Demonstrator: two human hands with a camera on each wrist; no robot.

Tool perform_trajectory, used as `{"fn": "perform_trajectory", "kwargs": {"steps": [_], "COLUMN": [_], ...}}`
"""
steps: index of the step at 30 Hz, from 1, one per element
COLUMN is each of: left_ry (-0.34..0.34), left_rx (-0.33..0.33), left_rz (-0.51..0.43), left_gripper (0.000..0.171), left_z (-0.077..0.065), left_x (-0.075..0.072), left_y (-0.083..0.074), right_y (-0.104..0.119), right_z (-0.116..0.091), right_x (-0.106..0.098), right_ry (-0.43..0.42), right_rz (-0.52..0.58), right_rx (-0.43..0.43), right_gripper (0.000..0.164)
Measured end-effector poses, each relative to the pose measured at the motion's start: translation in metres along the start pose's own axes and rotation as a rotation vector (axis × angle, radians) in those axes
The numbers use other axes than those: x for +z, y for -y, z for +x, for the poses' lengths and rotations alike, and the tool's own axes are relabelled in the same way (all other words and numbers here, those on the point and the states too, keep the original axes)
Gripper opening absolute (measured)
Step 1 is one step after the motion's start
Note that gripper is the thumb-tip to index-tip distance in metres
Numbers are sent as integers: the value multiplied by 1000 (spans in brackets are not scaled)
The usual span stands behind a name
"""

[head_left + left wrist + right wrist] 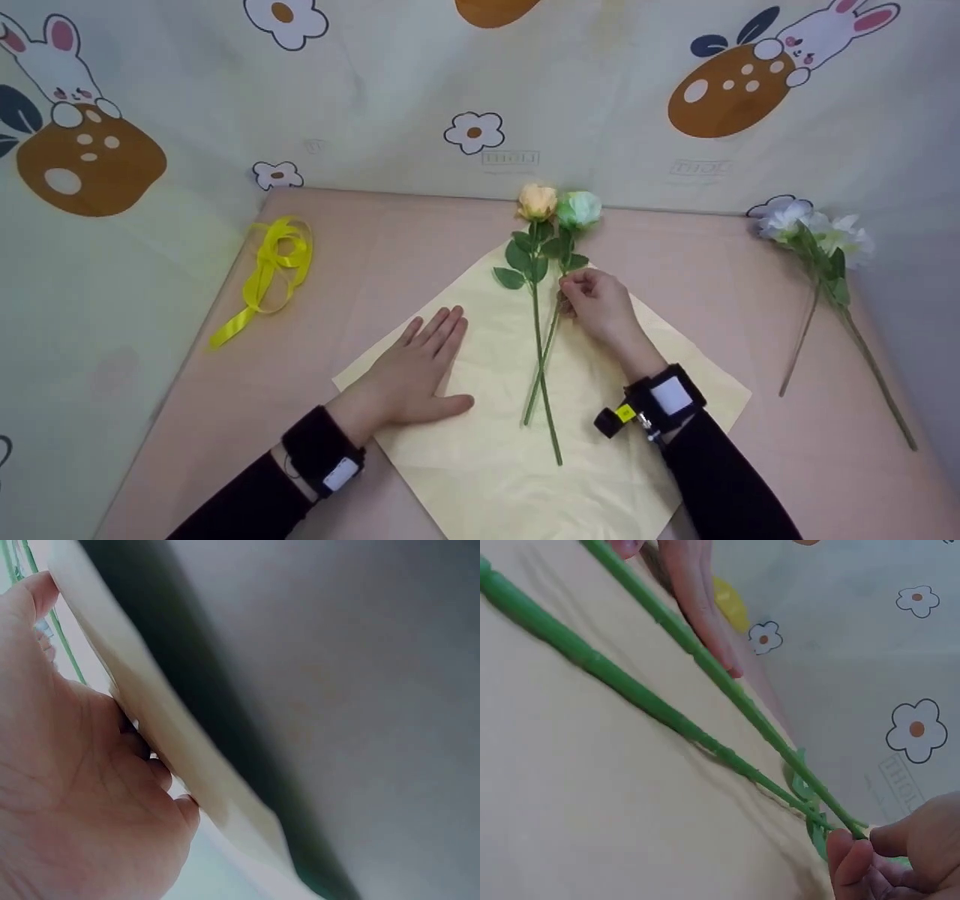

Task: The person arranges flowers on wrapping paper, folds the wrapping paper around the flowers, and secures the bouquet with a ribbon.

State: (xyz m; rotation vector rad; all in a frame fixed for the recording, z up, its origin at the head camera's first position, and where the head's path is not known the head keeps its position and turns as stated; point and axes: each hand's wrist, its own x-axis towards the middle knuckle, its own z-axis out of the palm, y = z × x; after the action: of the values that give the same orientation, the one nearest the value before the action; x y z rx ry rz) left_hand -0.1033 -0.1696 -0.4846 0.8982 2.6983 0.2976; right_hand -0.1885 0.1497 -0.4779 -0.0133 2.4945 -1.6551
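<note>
A sheet of pale yellow wrapping paper lies cornerwise on the pink tabletop. On it a peach rose and a mint-green rose lie side by side, their stems crossing lower down and both blooms reaching past the paper's far corner. My right hand pinches the mint-green rose's stem just below its leaves; the right wrist view shows thumb and fingers closed on a stem. With fingers straight and thumb spread, my left hand rests on the paper's left part. The left wrist view shows the paper's edge lifted beside that palm.
A loosely looped yellow ribbon lies at the back left of the table. White flowers with two long stems lie at the right. Behind the table hangs a cloth printed with rabbits and daisies.
</note>
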Motion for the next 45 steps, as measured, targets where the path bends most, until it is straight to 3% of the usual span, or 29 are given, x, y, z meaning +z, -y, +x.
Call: {"fn": "perform_trajectory", "kwargs": {"steps": [13, 23, 31, 39, 45], "left_ry": [0, 12, 8, 4, 9], "left_rx": [-2, -9, -11, -9, -15], "left_rz": [-5, -1, 10, -3, -4], "left_gripper": [111, 111, 112, 111, 112], "left_z": [1, 2, 2, 2, 1], "left_x": [-1, -1, 0, -1, -1], "left_y": [-1, -1, -1, -1, -1], "right_y": [2, -5, -5, -12, -12], "right_z": [4, 4, 3, 2, -3], "right_x": [3, 4, 5, 2, -8], "right_ry": [-42, 5, -6, -22, 5], "right_rz": [-30, -146, -130, -248, -273], "right_rx": [-24, -10, -58, -159, -139], "right_gripper": [33, 61, 59, 52, 54]}}
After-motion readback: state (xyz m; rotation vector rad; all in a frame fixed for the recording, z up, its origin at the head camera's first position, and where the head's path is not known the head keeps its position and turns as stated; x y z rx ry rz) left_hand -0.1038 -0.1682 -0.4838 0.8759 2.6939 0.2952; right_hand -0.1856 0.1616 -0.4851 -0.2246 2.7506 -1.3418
